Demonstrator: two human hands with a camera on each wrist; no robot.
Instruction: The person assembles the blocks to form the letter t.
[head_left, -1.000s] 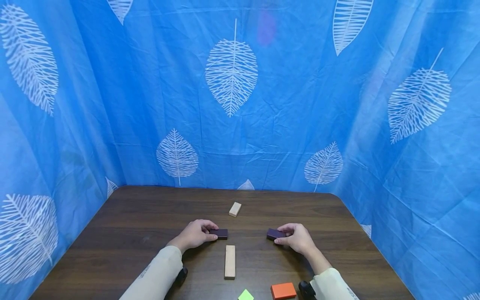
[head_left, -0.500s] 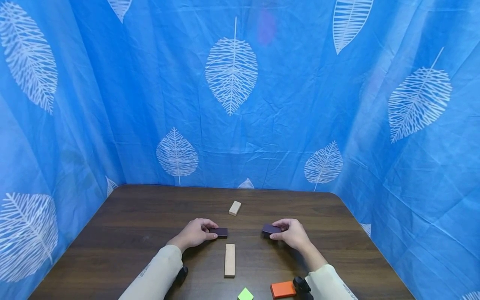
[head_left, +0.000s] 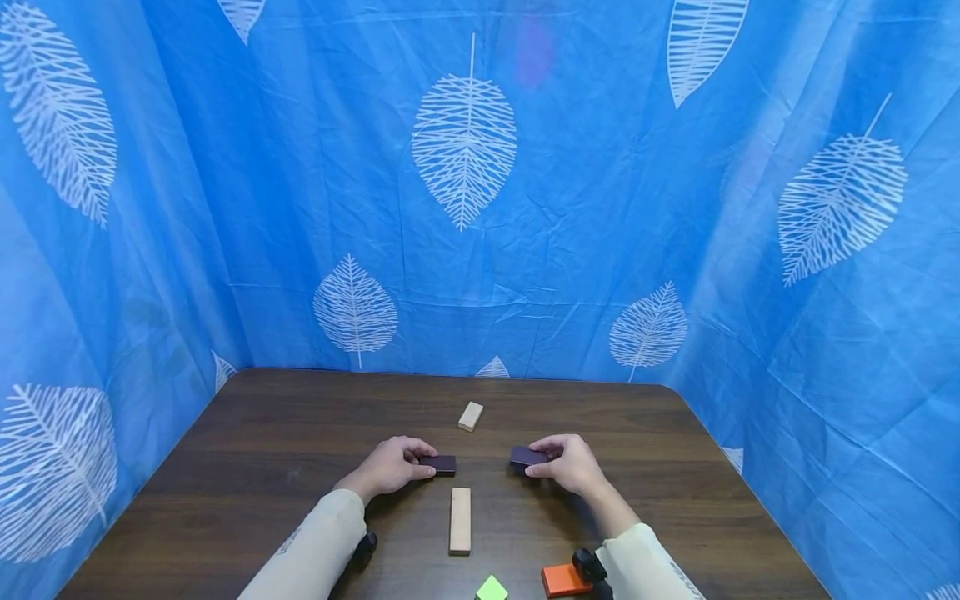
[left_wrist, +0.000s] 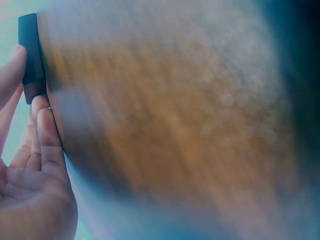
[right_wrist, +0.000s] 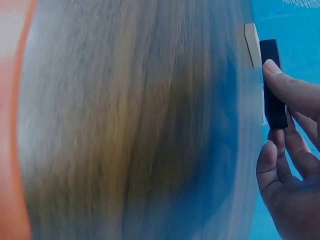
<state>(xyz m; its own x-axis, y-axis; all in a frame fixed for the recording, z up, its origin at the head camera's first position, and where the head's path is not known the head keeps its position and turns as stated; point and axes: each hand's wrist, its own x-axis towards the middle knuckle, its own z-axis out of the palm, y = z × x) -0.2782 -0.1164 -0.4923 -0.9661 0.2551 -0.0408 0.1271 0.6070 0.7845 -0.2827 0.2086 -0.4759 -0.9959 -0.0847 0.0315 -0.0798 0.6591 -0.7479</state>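
Note:
My left hand [head_left: 388, 467] pinches a dark, near-black rectangular block [head_left: 444, 465] by its left end, between thumb and fingers, at the tabletop. The left wrist view shows the same block [left_wrist: 32, 50] between thumb and fingertips. To the right, my right hand [head_left: 572, 464] pinches a dark purple block [head_left: 527, 457], which looks slightly raised and tilted. This block [right_wrist: 272, 82] appears nearly black in the right wrist view. A gap separates the two dark blocks. Between the forearms lies a long pale wooden block [head_left: 461, 521], just nearer than the left block.
A shorter pale wooden block [head_left: 470, 416] lies farther back on the brown wooden table [head_left: 300, 408]. Near the front are a lime green block [head_left: 492, 588] and an orange block [head_left: 558, 581], partly covered by the right wrist's camera. Blue leaf-patterned cloth [head_left: 570, 208] surrounds the table.
My right hand has moved left with the dark purple block, narrowing the gap to the other dark block. My left hand and its block stay in place.

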